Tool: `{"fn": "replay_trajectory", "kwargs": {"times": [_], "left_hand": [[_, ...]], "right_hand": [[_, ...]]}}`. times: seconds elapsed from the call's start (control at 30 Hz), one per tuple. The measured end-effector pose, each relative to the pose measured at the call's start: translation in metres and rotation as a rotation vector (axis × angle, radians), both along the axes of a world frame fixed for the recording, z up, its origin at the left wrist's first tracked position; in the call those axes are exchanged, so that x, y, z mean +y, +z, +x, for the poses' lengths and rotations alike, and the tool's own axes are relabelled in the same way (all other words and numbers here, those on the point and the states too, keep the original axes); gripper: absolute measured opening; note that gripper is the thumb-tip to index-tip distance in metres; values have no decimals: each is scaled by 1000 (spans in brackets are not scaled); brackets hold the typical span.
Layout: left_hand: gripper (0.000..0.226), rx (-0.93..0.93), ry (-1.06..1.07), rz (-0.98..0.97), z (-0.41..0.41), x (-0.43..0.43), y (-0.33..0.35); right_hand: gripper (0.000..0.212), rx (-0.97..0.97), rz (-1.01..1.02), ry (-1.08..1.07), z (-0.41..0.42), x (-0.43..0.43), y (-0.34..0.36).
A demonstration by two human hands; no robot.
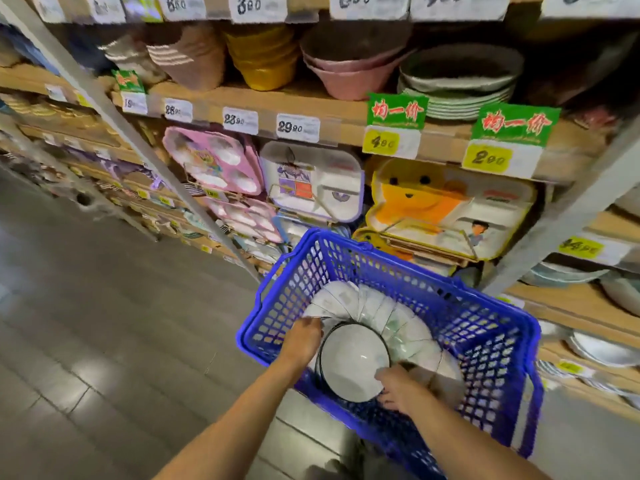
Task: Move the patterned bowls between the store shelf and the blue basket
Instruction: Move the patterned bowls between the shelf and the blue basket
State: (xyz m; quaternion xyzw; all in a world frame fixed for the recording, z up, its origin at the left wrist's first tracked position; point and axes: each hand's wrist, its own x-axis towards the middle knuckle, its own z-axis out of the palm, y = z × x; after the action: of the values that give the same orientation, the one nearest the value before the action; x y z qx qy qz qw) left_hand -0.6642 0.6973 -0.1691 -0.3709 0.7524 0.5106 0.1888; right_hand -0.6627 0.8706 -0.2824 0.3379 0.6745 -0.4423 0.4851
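Note:
A blue plastic basket stands on the floor in front of the store shelf. Inside it lie several white patterned bowls on their sides in a curved row. The nearest bowl, white with a dark rim, faces up towards me. My left hand grips its left rim, and my right hand grips its lower right rim. Both forearms reach down into the basket.
Shelves ahead hold stacked bowls, a pile of plates and children's divided trays behind price tags. A slanted metal upright rises to the right of the basket. Grey tiled aisle floor lies to the left.

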Motion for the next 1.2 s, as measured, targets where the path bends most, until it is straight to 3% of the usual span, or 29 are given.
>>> {"fn": "replay_trajectory", "kwargs": {"times": [0.3, 0.7, 0.93, 1.1, 1.2], "left_hand": [[30, -48, -240, -22, -35, -11, -32], [26, 17, -558, 16, -54, -35, -37], [5, 105, -536, 201, -60, -28, -5], [41, 264, -445, 417, -76, -4, 45], [45, 386, -347, 482, -91, 12, 82]], "right_hand": [[38, 111, 76, 1, -3, -8, -25], [29, 201, 109, -237, 2, 3, 40], [33, 262, -48, -486, -23, 10, 104], [37, 402, -111, -563, -51, 11, 165], [32, 493, -143, -603, -61, 16, 207]]}}
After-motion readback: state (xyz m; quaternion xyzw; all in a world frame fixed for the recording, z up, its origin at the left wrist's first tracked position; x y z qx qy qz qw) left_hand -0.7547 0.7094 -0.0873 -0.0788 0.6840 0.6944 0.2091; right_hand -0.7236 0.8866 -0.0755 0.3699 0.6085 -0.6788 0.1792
